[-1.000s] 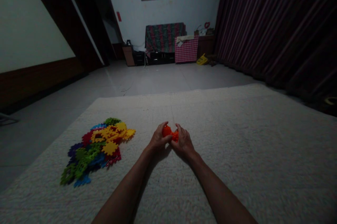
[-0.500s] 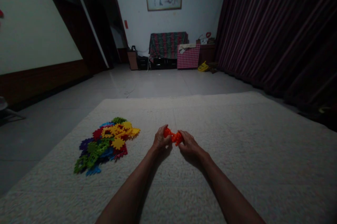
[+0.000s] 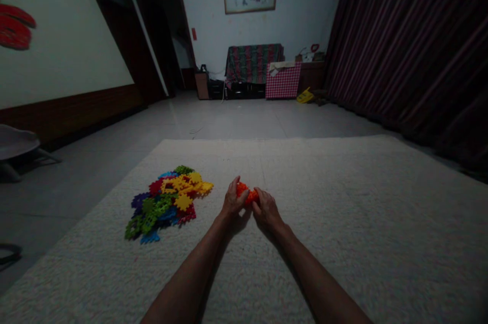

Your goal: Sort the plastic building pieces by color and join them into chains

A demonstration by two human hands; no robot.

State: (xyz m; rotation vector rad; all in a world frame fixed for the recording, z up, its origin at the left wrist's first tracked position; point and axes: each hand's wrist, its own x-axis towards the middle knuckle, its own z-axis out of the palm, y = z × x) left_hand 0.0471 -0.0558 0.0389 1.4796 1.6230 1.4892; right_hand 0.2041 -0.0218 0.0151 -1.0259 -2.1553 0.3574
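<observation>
Orange interlocking toy pieces (image 3: 250, 197) with notched edges are held between my two hands, above the pale rug. My left hand (image 3: 232, 200) is closed on their left side, thumb in front. On their right side my right hand (image 3: 266, 207) grips with bent fingers. The fingers cover much of the orange pieces, so I cannot tell how they are joined. Left of my hands lies a heap of notched plastic pieces (image 3: 183, 202) in yellow, green, blue, red and purple.
The rug (image 3: 343, 202) spreads under everything, with grey tiled floor (image 3: 236, 121) beyond it. A stool (image 3: 19, 143) stands at the left. Along the far wall are a cloth-draped cabinet (image 3: 253, 65) and a yellow object (image 3: 305, 95). Dark curtains (image 3: 400, 50) hang on the right.
My hands have come closer together, the right one moving inward, and less of the orange pieces shows between them. The view has turned slightly left.
</observation>
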